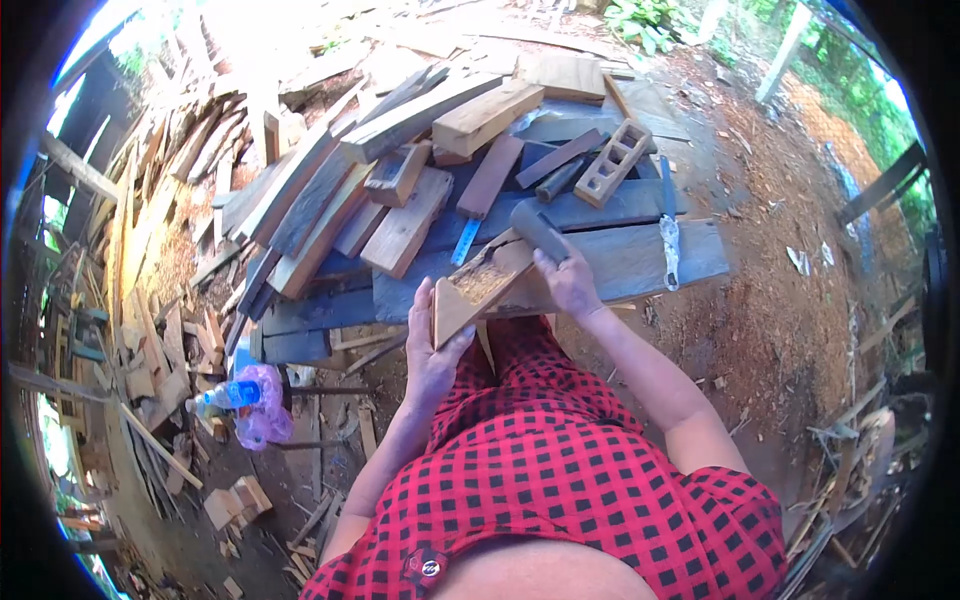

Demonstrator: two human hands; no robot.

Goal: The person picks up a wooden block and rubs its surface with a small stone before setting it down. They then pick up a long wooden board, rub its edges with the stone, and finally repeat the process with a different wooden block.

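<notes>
A hollowed wooden piece (486,284) with shavings or sawdust inside is held over the front edge of the dark plank bench (630,262). My left hand (432,350) grips its near left end, thumb and fingers on either side. In my right hand (570,284) is a dark grey block (540,232), resting at the far right end of the wooden piece. Just beyond lies a blue ruler (465,242), partly under a reddish-brown block (490,176).
Timber pieces (410,222) are heaped on the bench's left and back. A wooden frame with square openings (613,163) and a saw-like tool (670,240) lie at the right. A bottle (228,396) in a pink bag (264,408) hangs at the left. Scraps (238,502) litter the ground.
</notes>
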